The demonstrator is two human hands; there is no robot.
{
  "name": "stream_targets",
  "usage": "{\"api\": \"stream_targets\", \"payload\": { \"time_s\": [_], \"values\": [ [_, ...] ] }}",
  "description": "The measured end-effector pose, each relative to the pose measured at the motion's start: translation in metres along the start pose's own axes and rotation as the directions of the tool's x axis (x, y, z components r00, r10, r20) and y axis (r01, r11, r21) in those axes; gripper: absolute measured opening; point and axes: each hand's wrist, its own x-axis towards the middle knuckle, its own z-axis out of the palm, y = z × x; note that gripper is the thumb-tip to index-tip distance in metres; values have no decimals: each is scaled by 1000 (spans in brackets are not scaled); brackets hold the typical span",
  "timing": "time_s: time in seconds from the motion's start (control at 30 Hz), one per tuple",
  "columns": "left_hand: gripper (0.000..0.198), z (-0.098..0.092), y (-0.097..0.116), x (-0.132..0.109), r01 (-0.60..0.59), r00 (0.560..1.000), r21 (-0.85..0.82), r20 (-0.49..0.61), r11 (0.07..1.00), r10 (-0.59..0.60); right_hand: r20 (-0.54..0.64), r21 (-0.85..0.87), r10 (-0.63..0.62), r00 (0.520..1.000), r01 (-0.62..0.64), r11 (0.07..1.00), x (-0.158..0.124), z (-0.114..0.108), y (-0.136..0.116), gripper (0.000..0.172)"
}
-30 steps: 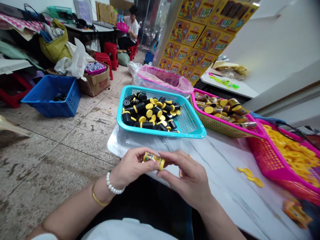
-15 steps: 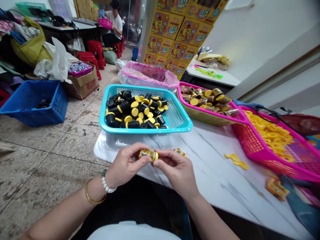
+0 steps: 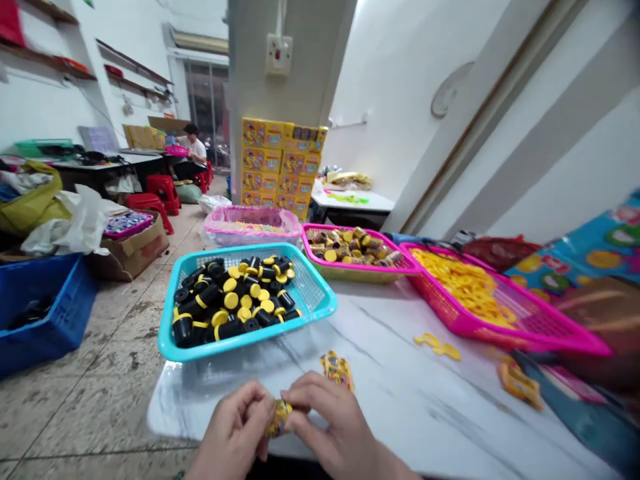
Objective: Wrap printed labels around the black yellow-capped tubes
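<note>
A small, glossy, yellow printed cylinder [image 3: 278,419] is held at the lower centre of the frame. It is pinched between thumb and fingers by the grip of the left hand [image 3: 235,427] and by that of the right hand [image 3: 330,417], each closed down to its narrow width. Just beyond the right hand, a small yellow, multicoloured printed bundle [image 3: 337,370] is laid on the white, grey-veined tabletop [image 3: 380,407]; flat yellow plastic pieces [image 3: 437,347] are placed farther right. At the upper centre, yellow printed cartons [image 3: 283,167] are stacked against a pillar [image 3: 295,93]. In the upper left, a person in a white top [image 3: 197,150] is seated.

Black cylinders with yellow caps [image 3: 230,300] are piled in a turquoise plastic basket [image 3: 316,293], left of centre. Shiny, brownish, yellow-capped cylinders [image 3: 350,245] are contained in a pink-rimmed basket [image 3: 360,269]. More yellow pieces are heaped in a magenta mesh basket [image 3: 550,330] at the right.
</note>
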Motion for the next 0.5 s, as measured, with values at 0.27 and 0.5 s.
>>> {"api": "stream_targets", "payload": {
  "time_s": [0.27,0.5],
  "values": [
    [38,4,7,-16,-158,957,253,-199,954,211,-111,319,414,903,-362,876,-27,7,-23,31],
    [46,16,5,-5,56,998,143,-8,988,-56,-254,85,173,951,-156,984,-52,-5,-24,29]
  ]
}}
